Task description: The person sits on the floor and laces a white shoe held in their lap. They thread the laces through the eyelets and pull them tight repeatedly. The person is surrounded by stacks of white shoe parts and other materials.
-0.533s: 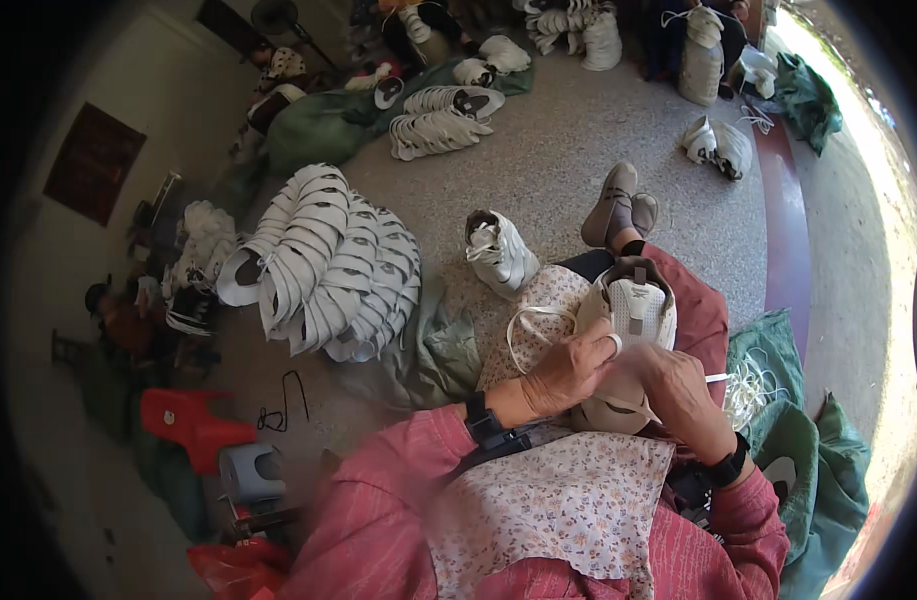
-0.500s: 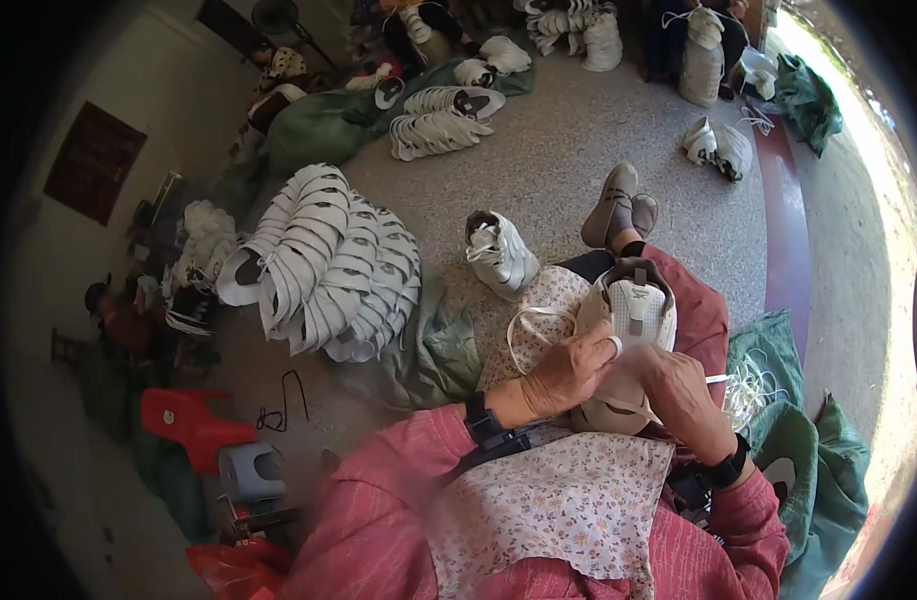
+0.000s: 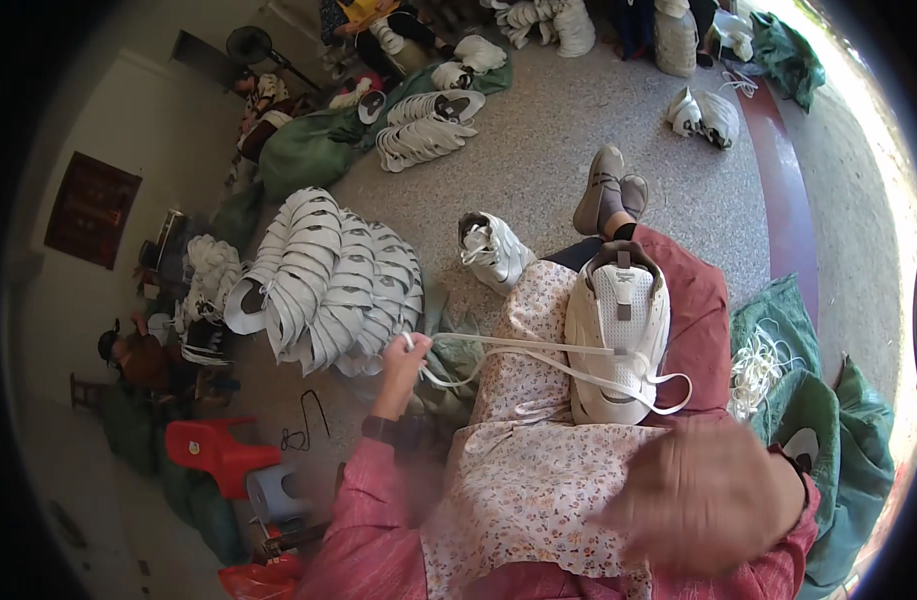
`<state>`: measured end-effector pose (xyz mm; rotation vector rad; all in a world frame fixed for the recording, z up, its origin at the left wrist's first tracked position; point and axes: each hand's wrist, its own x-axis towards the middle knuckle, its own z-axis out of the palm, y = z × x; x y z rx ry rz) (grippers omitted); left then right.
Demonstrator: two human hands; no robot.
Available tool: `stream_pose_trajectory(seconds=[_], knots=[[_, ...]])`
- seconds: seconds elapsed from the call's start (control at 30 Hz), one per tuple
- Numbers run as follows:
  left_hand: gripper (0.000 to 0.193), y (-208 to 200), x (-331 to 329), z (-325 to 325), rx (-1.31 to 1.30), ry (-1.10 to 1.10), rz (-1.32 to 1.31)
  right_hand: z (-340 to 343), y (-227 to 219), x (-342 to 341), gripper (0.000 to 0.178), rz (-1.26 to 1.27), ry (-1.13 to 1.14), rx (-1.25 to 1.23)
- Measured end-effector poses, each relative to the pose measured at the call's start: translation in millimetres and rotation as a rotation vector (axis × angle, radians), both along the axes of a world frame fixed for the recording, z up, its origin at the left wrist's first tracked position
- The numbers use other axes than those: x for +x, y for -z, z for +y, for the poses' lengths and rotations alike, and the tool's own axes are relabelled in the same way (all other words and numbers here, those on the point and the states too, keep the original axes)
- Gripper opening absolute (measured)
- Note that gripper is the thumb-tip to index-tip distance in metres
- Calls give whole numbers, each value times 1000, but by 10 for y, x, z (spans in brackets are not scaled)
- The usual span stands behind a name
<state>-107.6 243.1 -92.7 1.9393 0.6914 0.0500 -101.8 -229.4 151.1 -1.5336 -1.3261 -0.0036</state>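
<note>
A beige and white shoe upper [image 3: 618, 300] lies on my lap with its heel loop at the far end. A flat white shoelace [image 3: 518, 343] runs through it near its close end and stretches leftward, pulled nearly straight. At the left end of that lace, my left hand [image 3: 404, 368] is closed on it, out beside my knee. A loose strand sags below the taut one, and a loop curls over the upper's right side. My right hand [image 3: 703, 495] is close to me over the floral apron [image 3: 538, 480], smeared by motion; its fingers cannot be made out.
Stacked white uppers [image 3: 328, 280] stand left of my legs. A laced upper [image 3: 493, 250] sits on the floor by my knee. White laces [image 3: 758, 370] lie on a green sack [image 3: 778, 310] at right. A red stool [image 3: 213, 452] is at left. Other people sit at the back.
My hands were together over the upper; they have moved apart. The left has gone out leftward, drawing the lace straight. The right has come back toward me, baring the upper.
</note>
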Motion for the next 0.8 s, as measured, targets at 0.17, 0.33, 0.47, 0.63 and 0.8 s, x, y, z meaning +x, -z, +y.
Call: stream_pose_trajectory(seconds=[0.17,0.33,0.47,0.63,0.8], knots=[[15,97,58,-328,228,448,16,146,-162,-333,45,-195,25,173],[16,-97,116,-573,386,545,-119,492,-32,-422,55,-158,124,307],[17,-177,101,-622,465,604,-163,479,11,-424,55,-35,12,237],[28,-556,215,-909,266,565,-204,298,24,-376,53,-254,164,144],[39,-927,167,-992,-311,366,-229,53,-7,-201,40,-201,224,-103]])
